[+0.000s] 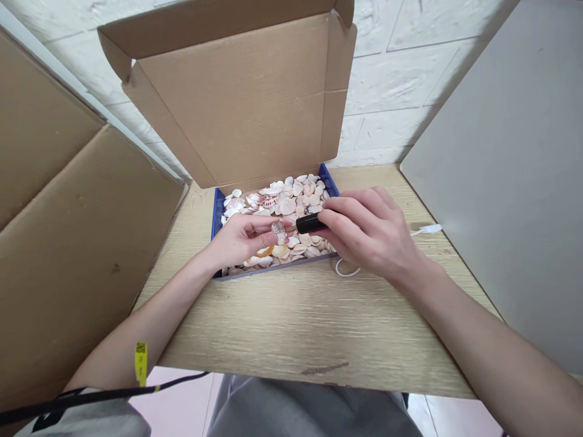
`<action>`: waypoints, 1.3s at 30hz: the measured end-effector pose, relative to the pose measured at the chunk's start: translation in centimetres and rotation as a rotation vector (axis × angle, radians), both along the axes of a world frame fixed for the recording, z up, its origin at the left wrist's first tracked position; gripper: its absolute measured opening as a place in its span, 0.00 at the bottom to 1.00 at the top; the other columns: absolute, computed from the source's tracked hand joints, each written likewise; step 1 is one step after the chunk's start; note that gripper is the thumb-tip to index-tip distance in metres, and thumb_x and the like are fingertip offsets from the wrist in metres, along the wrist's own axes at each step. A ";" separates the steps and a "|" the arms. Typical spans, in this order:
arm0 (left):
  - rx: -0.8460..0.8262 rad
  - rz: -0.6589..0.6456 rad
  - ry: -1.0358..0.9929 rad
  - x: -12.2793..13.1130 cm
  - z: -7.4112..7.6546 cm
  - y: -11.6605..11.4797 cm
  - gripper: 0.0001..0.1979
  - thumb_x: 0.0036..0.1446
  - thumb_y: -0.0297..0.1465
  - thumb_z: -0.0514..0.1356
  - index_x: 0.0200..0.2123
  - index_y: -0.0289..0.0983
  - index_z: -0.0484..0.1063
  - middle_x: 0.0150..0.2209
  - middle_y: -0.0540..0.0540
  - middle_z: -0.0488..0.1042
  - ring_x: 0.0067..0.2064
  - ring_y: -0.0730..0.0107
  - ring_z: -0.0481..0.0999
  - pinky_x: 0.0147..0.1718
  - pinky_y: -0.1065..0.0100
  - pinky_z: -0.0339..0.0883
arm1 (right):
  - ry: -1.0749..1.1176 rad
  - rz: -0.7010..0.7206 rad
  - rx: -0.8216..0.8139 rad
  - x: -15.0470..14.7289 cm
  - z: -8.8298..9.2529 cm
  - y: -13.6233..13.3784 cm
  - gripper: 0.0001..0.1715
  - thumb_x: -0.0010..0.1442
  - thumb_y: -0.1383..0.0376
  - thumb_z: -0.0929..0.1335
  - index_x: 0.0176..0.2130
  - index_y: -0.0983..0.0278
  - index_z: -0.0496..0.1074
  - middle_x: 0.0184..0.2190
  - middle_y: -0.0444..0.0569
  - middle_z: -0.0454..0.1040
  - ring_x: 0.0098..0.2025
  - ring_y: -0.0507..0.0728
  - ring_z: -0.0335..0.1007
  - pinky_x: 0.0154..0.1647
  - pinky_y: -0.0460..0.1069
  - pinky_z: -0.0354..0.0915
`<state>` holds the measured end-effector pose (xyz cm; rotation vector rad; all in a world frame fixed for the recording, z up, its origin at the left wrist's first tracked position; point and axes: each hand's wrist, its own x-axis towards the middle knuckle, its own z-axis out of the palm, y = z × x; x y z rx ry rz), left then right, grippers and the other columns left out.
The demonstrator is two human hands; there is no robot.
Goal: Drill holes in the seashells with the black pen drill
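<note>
My left hand (243, 243) pinches a small pale, shiny piece (279, 232) between thumb and fingers; it looks partly see-through, and I cannot make out its exact kind. In my right hand (368, 233) is a black cylindrical tool (310, 223), gripped near its back end. Its thin, brass-coloured front points left at the pale piece, very close to it; whether they touch I cannot tell. Both hands are over an open cardboard box (214, 233) with blue sides, filled with many seashells (286, 205) in white, cream and orange.
The box's brown lid (237, 97) stands raised against a white brick-patterned wall (396, 79). A white cable (348, 270) curls beside the right hand, and a white plug (429, 229) lies farther right. Cardboard (77, 212) flanks the wooden table (291, 328) at left, a grey panel (510, 158) at right.
</note>
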<state>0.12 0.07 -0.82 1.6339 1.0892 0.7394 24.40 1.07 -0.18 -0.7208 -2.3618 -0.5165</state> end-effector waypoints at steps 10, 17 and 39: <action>0.032 -0.060 0.001 -0.1 0.2 -0.1 0.15 0.54 0.33 0.62 0.43 0.32 0.77 0.30 0.44 0.79 0.24 0.76 0.70 0.21 0.77 0.62 | -0.005 -0.090 -0.246 -0.3 -0.9 0.4 0.21 0.63 0.52 0.60 0.35 0.65 0.69 0.27 0.48 0.72 0.29 0.54 0.65 0.26 0.49 0.53; 0.039 -0.006 0.023 0.2 0.4 0.0 0.13 0.53 0.36 0.62 0.37 0.33 0.78 0.31 0.44 0.79 0.23 0.77 0.69 0.18 0.76 0.58 | -0.039 -0.072 -0.271 -0.3 -1.1 0.3 0.22 0.63 0.51 0.60 0.37 0.66 0.70 0.28 0.48 0.72 0.30 0.54 0.66 0.27 0.48 0.52; 0.036 -0.107 -0.005 -0.2 0.0 -0.1 0.14 0.55 0.30 0.61 0.45 0.34 0.76 0.35 0.43 0.80 0.30 0.74 0.74 0.29 0.75 0.68 | 0.008 -0.041 -0.120 -0.2 -0.9 0.5 0.20 0.62 0.54 0.62 0.38 0.68 0.71 0.32 0.52 0.74 0.33 0.56 0.66 0.30 0.50 0.56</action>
